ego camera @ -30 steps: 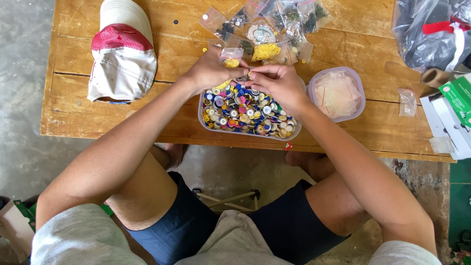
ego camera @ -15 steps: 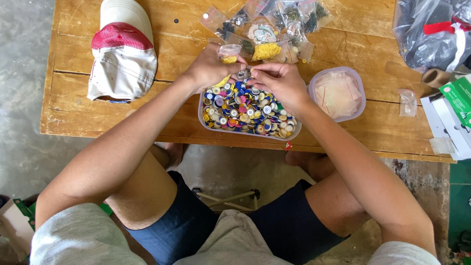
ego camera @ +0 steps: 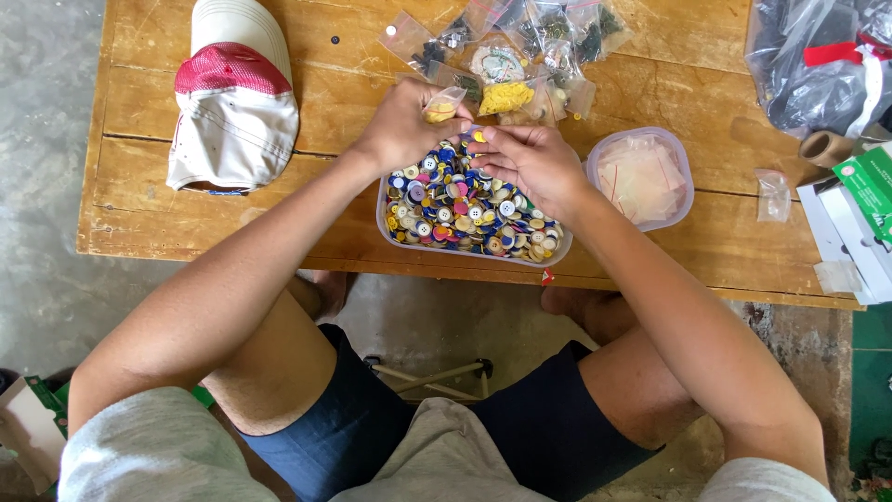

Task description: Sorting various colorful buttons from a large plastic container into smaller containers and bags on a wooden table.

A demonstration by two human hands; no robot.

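Small clear bag (ego camera: 443, 104) of yellow buttons, frame's upper centre.
Left hand (ego camera: 409, 125) pinches it; right hand (ego camera: 530, 163), fingers together, holds a yellow button (ego camera: 479, 137) above the button tub (ego camera: 390, 223).

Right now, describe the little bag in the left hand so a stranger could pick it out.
On the wooden table, find the clear tub of mixed buttons. At its far rim the left hand pinches a small clear bag. Unlike the bags piled behind, it is held up and has yellow pieces at the bottom.

Multicoloured buttons (ego camera: 469, 212) in blue, yellow, pink, white; yellow ones in clear bag (ego camera: 442, 105); red-and-white cap (ego camera: 232, 98); brown wooden table (ego camera: 139, 200).
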